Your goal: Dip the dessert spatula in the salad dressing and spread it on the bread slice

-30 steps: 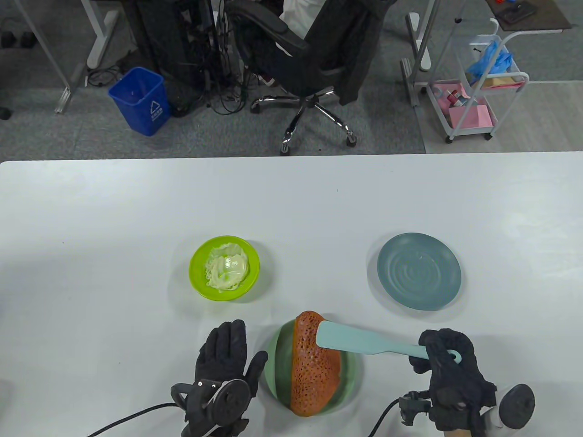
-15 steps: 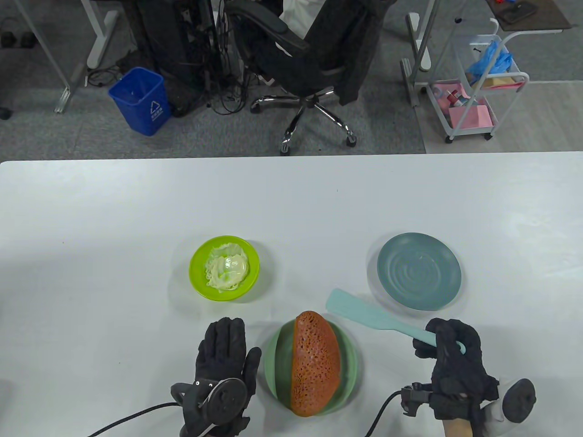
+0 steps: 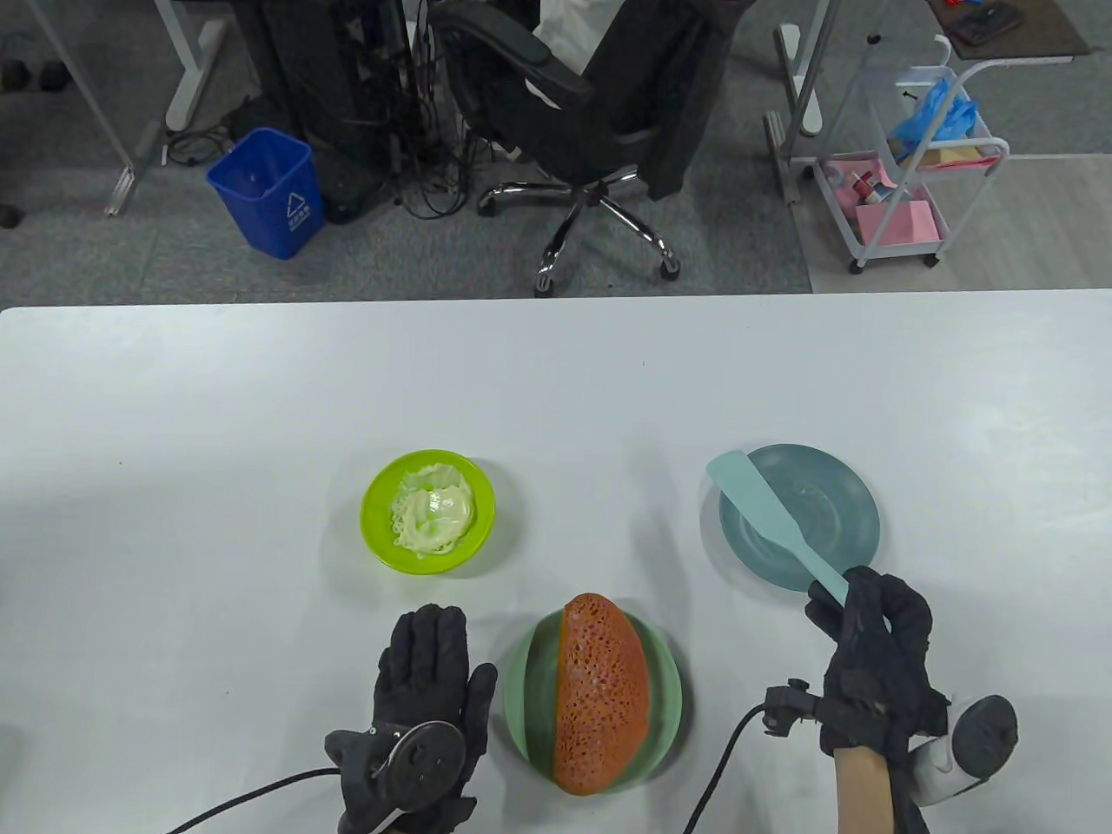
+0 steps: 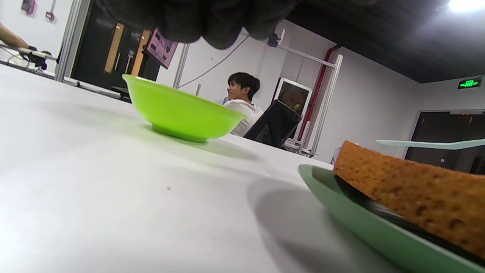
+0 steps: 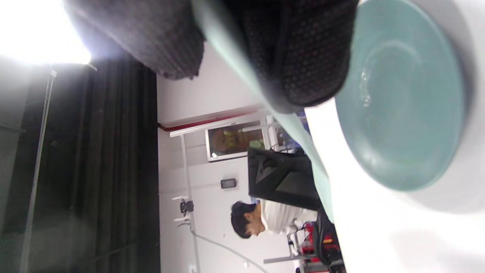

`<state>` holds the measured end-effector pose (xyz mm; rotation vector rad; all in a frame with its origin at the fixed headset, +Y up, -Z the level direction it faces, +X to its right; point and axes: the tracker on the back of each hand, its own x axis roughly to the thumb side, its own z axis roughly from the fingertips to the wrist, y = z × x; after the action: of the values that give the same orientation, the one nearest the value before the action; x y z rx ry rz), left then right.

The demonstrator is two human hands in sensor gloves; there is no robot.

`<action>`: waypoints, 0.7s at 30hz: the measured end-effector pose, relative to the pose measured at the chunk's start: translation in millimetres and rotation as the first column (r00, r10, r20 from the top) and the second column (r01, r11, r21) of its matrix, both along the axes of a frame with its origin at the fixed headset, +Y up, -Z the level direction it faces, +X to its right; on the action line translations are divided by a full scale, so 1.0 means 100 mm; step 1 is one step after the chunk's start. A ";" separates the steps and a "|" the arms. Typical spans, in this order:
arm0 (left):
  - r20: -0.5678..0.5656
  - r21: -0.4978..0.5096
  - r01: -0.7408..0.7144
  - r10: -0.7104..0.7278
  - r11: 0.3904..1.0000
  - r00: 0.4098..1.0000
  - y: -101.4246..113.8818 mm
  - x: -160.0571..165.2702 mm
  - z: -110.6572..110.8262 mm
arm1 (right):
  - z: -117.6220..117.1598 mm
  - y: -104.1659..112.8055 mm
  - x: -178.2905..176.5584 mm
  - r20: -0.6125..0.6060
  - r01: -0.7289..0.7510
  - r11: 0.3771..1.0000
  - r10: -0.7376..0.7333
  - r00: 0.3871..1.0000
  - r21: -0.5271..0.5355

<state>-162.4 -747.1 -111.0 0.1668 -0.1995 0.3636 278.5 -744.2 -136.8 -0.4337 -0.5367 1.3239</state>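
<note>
A blue-grey plate (image 3: 825, 556) sits right of centre on the white bench (image 3: 217, 417). Beyond the bench's far edge, a blue bin (image 3: 265, 191) stands at the upper left of the frame, a black office chair (image 3: 599, 113) at top centre, and a white cart (image 3: 912, 174) with pink items at the upper right.

The right hand (image 3: 873, 660) hides the spatula (image 3: 769, 515) handle's end — the bread (image 4: 413, 193) runs off the left wrist view's right edge.
</note>
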 end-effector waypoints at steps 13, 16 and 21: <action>0.006 -0.040 -0.033 0.033 0.999 0.999 0.00 -0.01 -0.01 | 0.03 -0.22 0.23 0.116 -0.004 0.987 0.023 0.993 -0.163; 0.006 -0.040 -0.032 0.032 0.999 0.999 0.00 -0.01 -0.01 | 0.02 -0.26 0.22 0.106 -0.009 0.984 0.028 0.994 -0.176; 0.001 -0.044 -0.030 0.030 0.999 1.000 0.00 -0.01 -0.02 | 0.00 -0.26 0.20 0.079 -0.074 0.976 0.092 0.993 -0.206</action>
<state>-163.6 -746.6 -112.6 0.1266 -0.1911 0.3978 298.5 -770.5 -136.8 -0.6462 -0.4990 1.4515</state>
